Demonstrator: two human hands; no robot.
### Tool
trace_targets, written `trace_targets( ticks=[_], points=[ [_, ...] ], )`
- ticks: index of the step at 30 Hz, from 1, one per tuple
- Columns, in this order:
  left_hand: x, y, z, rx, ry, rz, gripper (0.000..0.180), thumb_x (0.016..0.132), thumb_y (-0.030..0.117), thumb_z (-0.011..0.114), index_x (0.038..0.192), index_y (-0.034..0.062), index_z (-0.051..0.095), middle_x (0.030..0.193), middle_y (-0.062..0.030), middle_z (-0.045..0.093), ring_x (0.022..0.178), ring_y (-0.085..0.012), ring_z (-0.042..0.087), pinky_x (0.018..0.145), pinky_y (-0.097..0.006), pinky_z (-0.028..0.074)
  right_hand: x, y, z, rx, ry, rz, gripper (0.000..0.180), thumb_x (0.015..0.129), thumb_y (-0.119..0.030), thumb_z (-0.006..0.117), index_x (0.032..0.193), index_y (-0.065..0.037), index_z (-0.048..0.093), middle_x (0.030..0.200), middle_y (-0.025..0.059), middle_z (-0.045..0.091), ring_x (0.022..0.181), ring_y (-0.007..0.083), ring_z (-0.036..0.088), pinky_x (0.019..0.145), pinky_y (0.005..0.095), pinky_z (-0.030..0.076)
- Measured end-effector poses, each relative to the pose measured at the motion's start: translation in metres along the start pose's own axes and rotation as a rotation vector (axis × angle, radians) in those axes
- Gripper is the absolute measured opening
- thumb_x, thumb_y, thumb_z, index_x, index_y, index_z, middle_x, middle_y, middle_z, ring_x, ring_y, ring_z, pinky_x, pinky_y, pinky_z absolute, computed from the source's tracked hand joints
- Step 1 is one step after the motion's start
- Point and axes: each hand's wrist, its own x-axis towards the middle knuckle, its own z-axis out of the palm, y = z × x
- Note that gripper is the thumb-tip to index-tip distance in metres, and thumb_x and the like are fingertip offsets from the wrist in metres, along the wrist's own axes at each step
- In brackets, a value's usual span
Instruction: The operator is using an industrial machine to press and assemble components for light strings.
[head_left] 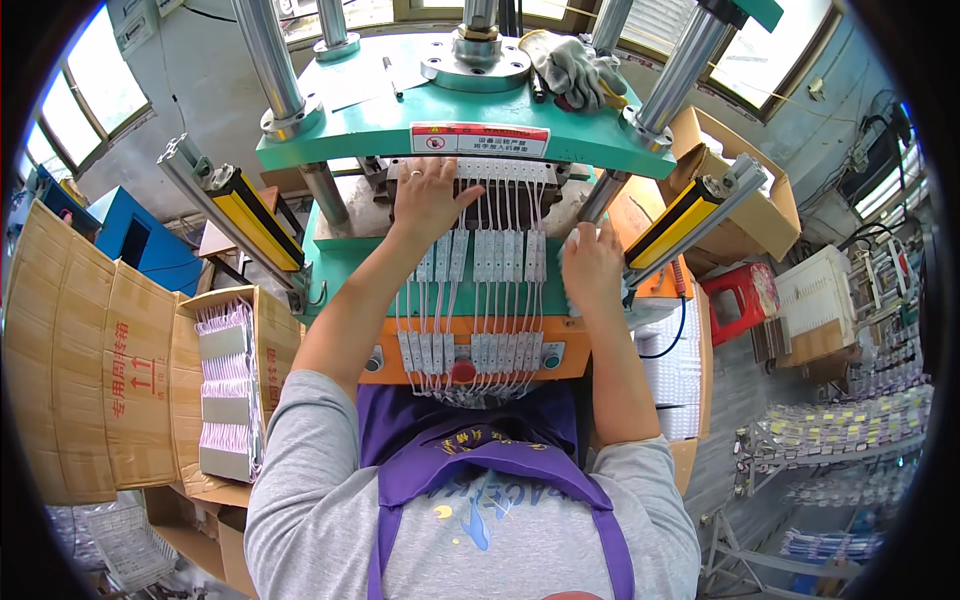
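Small whitish-grey modules joined by pale wires hang in rows from the press down over its front. My left hand [428,196] lies at the upper row of modules [510,172], fingers stretched out and thumb apart, just under the green press plate [360,125]. A middle row of modules [500,257] rests on the green bed [345,285]. The lower row [480,352] hangs before the orange front panel. To the right of the rows, my right hand [594,262] has bent fingers over a whitish thing [571,268], mostly covered, whose kind I cannot make out.
Yellow-and-black guard bars [258,218] flank the press. Grey gloves [570,68] and a pen [392,78] lie on the upper plate. A red button [463,371] sits on the front panel. Left stands a carton [272,350] of wired strips; right, a red stool [738,305].
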Motion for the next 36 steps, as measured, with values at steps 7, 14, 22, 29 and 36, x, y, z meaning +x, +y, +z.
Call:
trace_targets(
  ticks=[7,14,22,29,36],
  points=[
    [-0.026,0.001,0.009,-0.243,0.198,0.143,0.049,0.089,0.036,0.062,0.126,0.0058,0.055,0.135,-0.0158,0.051,0.12,-0.0355,0.051,0.105,-0.048,0.033,0.003,0.001,-0.011,0.457,0.028,0.019,0.051,0.077,-0.001,0.063,0.124,-0.004,0.046,0.136,0.0275,0.043,0.122,0.0444,0.044,0.101,0.0519,0.036],
    [-0.056,0.044,0.014,-1.59,-0.023,-0.528,0.032,0.086,0.005,0.056,0.118,0.0046,0.053,0.083,-0.003,0.057,0.072,-0.0108,0.054,0.066,-0.025,0.048,0.002,-0.052,-0.034,0.615,-0.051,-0.084,0.058,0.08,-0.014,0.069,0.13,-0.004,0.042,0.141,0.0297,0.035,0.129,0.0474,0.036,0.105,0.0479,0.035],
    [-0.018,-0.05,0.014,-0.611,0.455,-0.314,0.032,0.077,0.027,0.076,0.104,0.0103,0.071,0.086,-0.0066,0.063,0.079,-0.0238,0.057,0.072,-0.04,0.045,-0.005,0.013,-0.001,0.244,-0.052,-0.027,0.027,0.083,-0.008,0.061,0.108,-0.003,0.051,0.123,0.0325,0.049,0.116,0.0485,0.048,0.094,0.0527,0.041],
    [-0.002,-0.061,0.027,-0.344,0.582,-0.242,0.022,0.071,0.036,0.078,0.085,0.0197,0.072,0.083,-0.0016,0.061,0.084,-0.0254,0.056,0.073,-0.041,0.042,0.003,-0.014,-0.013,0.333,0.014,-0.054,0.037,0.082,-0.013,0.068,0.114,-0.004,0.053,0.132,0.0266,0.046,0.118,0.0446,0.048,0.097,0.0477,0.043],
    [0.006,-0.053,0.03,-0.414,0.521,-0.286,0.015,0.07,0.031,0.079,0.078,0.0196,0.073,0.094,-0.0039,0.058,0.095,-0.03,0.054,0.079,-0.046,0.043,0.061,-0.075,0.036,0.372,-0.026,-0.467,0.041,0.076,-0.015,0.073,0.112,-0.003,0.059,0.131,0.0168,0.052,0.125,0.0333,0.046,0.104,0.0421,0.04]
  ],
)
